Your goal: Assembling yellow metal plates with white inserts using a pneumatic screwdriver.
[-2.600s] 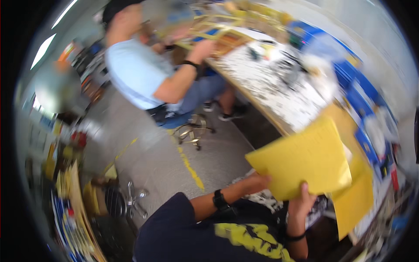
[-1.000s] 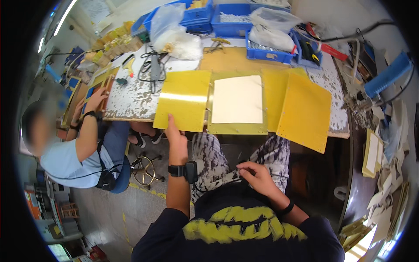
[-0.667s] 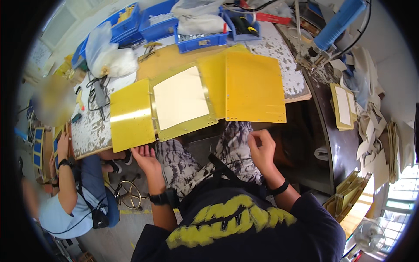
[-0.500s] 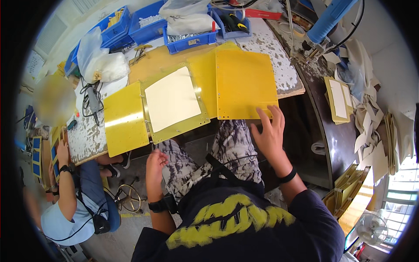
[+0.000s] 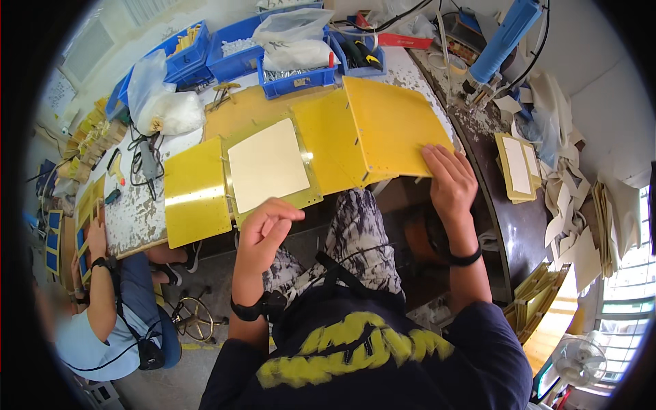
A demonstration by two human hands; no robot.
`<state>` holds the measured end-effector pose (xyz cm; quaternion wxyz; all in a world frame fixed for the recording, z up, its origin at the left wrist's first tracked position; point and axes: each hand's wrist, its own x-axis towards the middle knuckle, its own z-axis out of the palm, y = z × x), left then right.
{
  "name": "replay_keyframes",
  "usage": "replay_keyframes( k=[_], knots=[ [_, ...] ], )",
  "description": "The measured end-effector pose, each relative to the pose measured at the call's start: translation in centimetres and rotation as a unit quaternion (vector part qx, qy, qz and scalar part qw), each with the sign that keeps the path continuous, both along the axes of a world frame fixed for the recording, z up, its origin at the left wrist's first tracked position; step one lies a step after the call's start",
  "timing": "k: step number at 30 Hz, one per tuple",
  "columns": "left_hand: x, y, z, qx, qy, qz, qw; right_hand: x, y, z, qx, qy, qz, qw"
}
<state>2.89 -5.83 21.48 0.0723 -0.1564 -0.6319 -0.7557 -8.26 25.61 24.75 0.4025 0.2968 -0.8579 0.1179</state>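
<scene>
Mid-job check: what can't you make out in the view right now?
Right hand: thumb tip; head view, hidden by hand and rightmost yellow panel.
Left hand: most of its palm; head view, hidden by the hand itself.
Middle board: most of its face; head view, covered by the cream sheet.
Metal pieces in the front blue bin: exact kinds; head view, too small, partly under a white bag.

Four large panels (image 5: pixel 396 130), one fan (image 5: pixel 579 358)
</scene>
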Motion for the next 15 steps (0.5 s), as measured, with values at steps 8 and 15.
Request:
replay_keyframes(
  k=[8,15],
  knots=[
    [-2.0,3.0,6.8,-0.317,0.183,0.191,0.911,8.2,5.8,8.1,-0.296,-0.203,0.059,0.931],
    [-2.6,3.3,4.6,-0.315,0.067,-0.143,0.936,2.4,7.8,5.6,-0.242,-0.48,0.151,0.83]
  ],
)
